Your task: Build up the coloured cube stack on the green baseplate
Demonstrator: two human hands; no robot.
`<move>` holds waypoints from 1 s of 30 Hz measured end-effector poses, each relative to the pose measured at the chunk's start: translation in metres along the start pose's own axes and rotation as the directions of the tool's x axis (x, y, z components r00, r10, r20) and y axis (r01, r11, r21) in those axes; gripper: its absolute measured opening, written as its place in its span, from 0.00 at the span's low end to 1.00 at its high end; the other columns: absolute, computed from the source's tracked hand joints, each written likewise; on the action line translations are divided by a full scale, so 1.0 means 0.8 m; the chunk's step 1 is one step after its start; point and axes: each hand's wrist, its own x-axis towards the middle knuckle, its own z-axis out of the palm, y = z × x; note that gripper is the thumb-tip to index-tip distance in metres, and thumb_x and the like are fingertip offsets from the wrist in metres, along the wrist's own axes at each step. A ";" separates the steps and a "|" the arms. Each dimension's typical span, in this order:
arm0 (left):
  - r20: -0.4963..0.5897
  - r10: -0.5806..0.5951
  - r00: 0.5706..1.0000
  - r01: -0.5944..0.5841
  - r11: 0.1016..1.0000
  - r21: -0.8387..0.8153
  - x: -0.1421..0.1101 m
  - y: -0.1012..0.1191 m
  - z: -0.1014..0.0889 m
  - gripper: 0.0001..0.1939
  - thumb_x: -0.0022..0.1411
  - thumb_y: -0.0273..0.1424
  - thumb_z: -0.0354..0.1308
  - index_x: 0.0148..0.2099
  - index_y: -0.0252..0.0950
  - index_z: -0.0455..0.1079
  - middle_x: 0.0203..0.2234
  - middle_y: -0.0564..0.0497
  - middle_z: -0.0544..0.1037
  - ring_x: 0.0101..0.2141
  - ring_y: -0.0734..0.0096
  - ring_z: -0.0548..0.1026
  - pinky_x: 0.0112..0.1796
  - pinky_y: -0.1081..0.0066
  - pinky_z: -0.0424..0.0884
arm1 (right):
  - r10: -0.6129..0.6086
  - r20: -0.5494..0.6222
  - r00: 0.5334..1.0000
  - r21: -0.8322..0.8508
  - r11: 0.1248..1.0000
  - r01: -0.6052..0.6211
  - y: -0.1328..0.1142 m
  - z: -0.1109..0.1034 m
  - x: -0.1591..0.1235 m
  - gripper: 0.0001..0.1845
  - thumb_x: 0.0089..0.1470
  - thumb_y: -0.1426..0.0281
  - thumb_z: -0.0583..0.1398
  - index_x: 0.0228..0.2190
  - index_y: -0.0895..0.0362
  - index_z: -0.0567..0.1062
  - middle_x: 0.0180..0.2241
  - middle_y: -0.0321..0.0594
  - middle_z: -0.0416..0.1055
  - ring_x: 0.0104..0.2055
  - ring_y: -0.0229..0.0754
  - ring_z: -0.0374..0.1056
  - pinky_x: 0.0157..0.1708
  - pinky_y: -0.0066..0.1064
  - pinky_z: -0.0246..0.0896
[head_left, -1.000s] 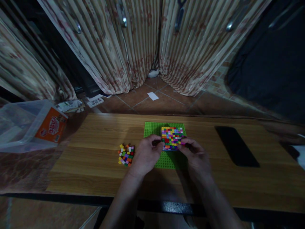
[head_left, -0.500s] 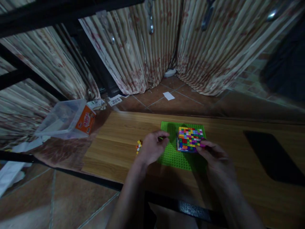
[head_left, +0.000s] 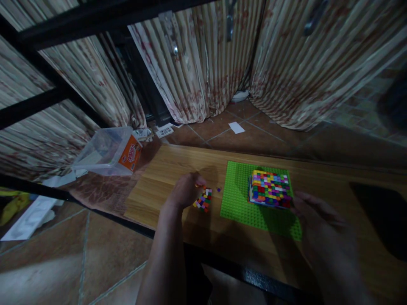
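A green studded baseplate [head_left: 241,203] lies on the wooden table [head_left: 165,169]. On its far right part stands a block of many small coloured bricks [head_left: 270,188]. My left hand [head_left: 184,192] rests on a small heap of loose coloured bricks [head_left: 203,200] left of the plate, fingers curled down over them; what they hold is hidden. My right hand [head_left: 321,220] hovers just right of the brick block, blurred, fingers loosely spread, touching nothing I can make out.
A clear plastic tub with an orange label [head_left: 110,150] lies on its side at the table's left end. A dark flat phone-like slab [head_left: 381,212] lies at the right. Striped curtains [head_left: 203,63] hang behind, over a tiled floor [head_left: 222,135].
The camera swung left. My left hand left the brick block and went left onto the loose bricks. My right hand let go of the block and drew back to the right.
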 end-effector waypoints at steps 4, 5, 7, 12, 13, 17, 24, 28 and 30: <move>-0.004 -0.031 1.000 0.031 0.999 0.039 0.002 0.009 0.002 0.10 0.55 0.20 0.59 0.36 0.35 0.80 0.34 0.46 0.83 0.36 0.64 0.79 0.44 0.67 0.72 | 0.000 0.016 1.000 -0.066 0.998 0.001 -0.002 0.002 -0.003 0.16 0.36 0.64 0.73 0.31 0.53 0.82 0.36 0.37 0.78 0.36 0.39 0.71 0.35 0.31 0.67; 0.001 -0.040 0.999 0.040 0.998 0.047 0.002 0.011 0.003 0.10 0.55 0.20 0.58 0.36 0.35 0.80 0.34 0.46 0.83 0.36 0.64 0.80 0.44 0.67 0.72 | -0.007 0.020 1.000 -0.075 0.997 0.009 -0.003 0.003 -0.004 0.15 0.36 0.63 0.72 0.31 0.53 0.82 0.36 0.37 0.78 0.37 0.40 0.71 0.35 0.32 0.67; 0.012 -0.039 0.999 0.038 0.998 0.059 0.002 0.012 0.003 0.10 0.55 0.20 0.58 0.35 0.35 0.80 0.33 0.46 0.83 0.36 0.65 0.79 0.43 0.68 0.72 | -0.034 0.026 0.999 -0.089 0.995 0.036 -0.004 0.004 -0.004 0.15 0.36 0.62 0.72 0.29 0.53 0.81 0.35 0.38 0.78 0.37 0.41 0.72 0.35 0.32 0.68; 0.011 -0.008 1.000 0.007 0.998 0.061 0.002 0.014 0.006 0.09 0.56 0.22 0.58 0.33 0.35 0.79 0.29 0.48 0.82 0.32 0.66 0.78 0.40 0.69 0.72 | -0.078 0.066 0.995 -0.115 0.990 0.085 -0.002 0.002 -0.004 0.14 0.39 0.61 0.71 0.30 0.53 0.81 0.34 0.40 0.78 0.34 0.43 0.72 0.33 0.35 0.69; 0.011 -0.004 1.000 0.003 0.998 0.062 0.002 0.015 0.007 0.08 0.56 0.22 0.58 0.32 0.36 0.79 0.28 0.48 0.81 0.31 0.66 0.77 0.39 0.69 0.71 | -0.076 0.076 0.994 -0.113 0.990 0.084 -0.001 0.001 -0.003 0.13 0.40 0.61 0.71 0.31 0.53 0.82 0.35 0.40 0.79 0.34 0.44 0.73 0.33 0.36 0.70; -0.008 0.003 1.000 -0.003 0.999 0.041 0.003 0.016 0.007 0.09 0.55 0.20 0.58 0.28 0.36 0.77 0.25 0.49 0.79 0.28 0.67 0.76 0.36 0.70 0.70 | -0.059 0.072 0.996 -0.088 0.994 0.065 0.002 0.000 -0.003 0.13 0.41 0.61 0.71 0.32 0.51 0.82 0.36 0.39 0.79 0.35 0.43 0.73 0.34 0.35 0.70; -0.046 0.095 0.994 -0.096 0.995 -0.020 0.007 0.022 0.019 0.07 0.56 0.23 0.60 0.34 0.36 0.79 0.33 0.48 0.82 0.34 0.68 0.78 0.39 0.71 0.72 | -0.058 0.055 0.997 -0.112 0.992 0.064 -0.001 0.001 -0.002 0.15 0.37 0.61 0.72 0.30 0.53 0.82 0.34 0.38 0.78 0.34 0.41 0.71 0.30 0.31 0.67; -0.003 0.160 0.987 -0.159 0.987 0.033 0.008 0.036 0.031 0.09 0.54 0.22 0.60 0.35 0.36 0.80 0.33 0.48 0.82 0.36 0.65 0.78 0.42 0.67 0.73 | -0.056 0.069 0.996 -0.064 0.996 0.060 -0.001 0.003 -0.004 0.16 0.36 0.61 0.73 0.30 0.53 0.82 0.34 0.37 0.79 0.35 0.40 0.72 0.31 0.30 0.68; 0.033 0.156 0.987 -0.158 0.985 0.073 0.009 0.041 0.034 0.11 0.55 0.20 0.57 0.34 0.36 0.80 0.32 0.47 0.82 0.36 0.63 0.78 0.42 0.65 0.73 | -0.048 0.061 0.997 -0.077 0.996 0.053 -0.001 0.003 -0.003 0.15 0.36 0.61 0.73 0.29 0.54 0.82 0.33 0.37 0.79 0.34 0.39 0.72 0.31 0.30 0.67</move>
